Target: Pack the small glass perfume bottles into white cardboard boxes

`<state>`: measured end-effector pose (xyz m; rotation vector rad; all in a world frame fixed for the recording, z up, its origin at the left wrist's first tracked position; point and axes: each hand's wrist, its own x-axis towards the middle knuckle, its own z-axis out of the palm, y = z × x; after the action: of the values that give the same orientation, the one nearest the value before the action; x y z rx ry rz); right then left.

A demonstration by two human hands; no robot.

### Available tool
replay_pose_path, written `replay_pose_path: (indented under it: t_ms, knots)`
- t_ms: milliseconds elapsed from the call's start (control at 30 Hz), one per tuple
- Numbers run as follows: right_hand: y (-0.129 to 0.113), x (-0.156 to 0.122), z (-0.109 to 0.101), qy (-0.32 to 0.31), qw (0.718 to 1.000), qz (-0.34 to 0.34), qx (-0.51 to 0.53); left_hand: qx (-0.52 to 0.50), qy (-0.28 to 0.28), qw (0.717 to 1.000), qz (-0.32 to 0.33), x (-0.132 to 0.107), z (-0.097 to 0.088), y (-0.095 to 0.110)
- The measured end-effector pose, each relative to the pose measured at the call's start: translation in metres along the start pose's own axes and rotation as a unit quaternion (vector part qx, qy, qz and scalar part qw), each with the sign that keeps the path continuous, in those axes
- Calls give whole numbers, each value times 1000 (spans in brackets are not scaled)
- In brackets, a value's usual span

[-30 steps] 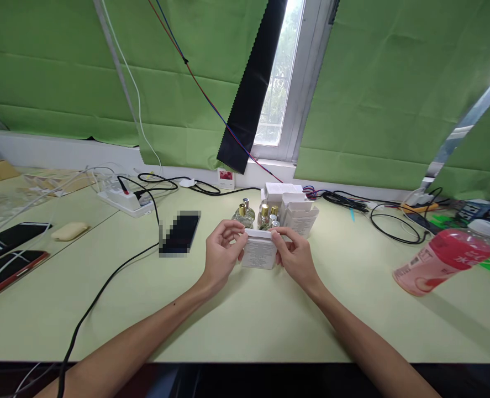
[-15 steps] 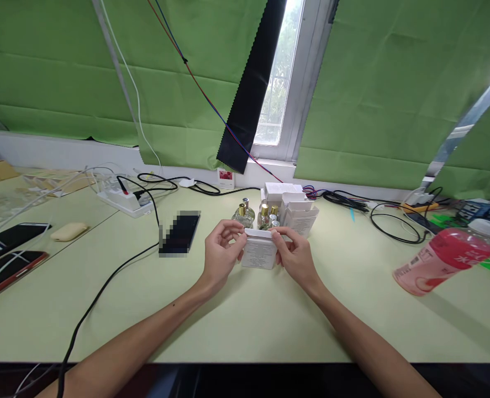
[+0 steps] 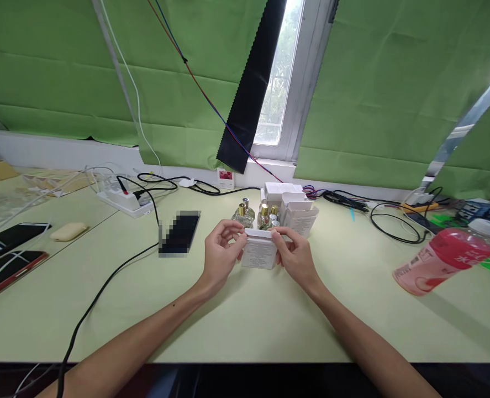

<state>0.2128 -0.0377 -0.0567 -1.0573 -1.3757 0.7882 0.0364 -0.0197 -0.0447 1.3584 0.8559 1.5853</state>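
One small white printed box (image 3: 259, 254)

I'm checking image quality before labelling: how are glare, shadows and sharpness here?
Head view: the window is bright, nearly washed out in places; head view: a soft shadow stretches from the pink bottle across the desk; head view: blocky pixels cover part of the dark phone; head view: fine print on the held white box is unreadable.

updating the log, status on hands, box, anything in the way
Left hand, right hand: both on box, one per side. Box upright, print facing wearer. Bottles close behind, not blocking hands.
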Motion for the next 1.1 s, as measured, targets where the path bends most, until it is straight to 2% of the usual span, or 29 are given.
replay_pose_path:
  t_ms: [1100]
  knots:
    - [0,0,0,-2,1000,-2,-6,-15,-9,1000,4,1,0,-1]
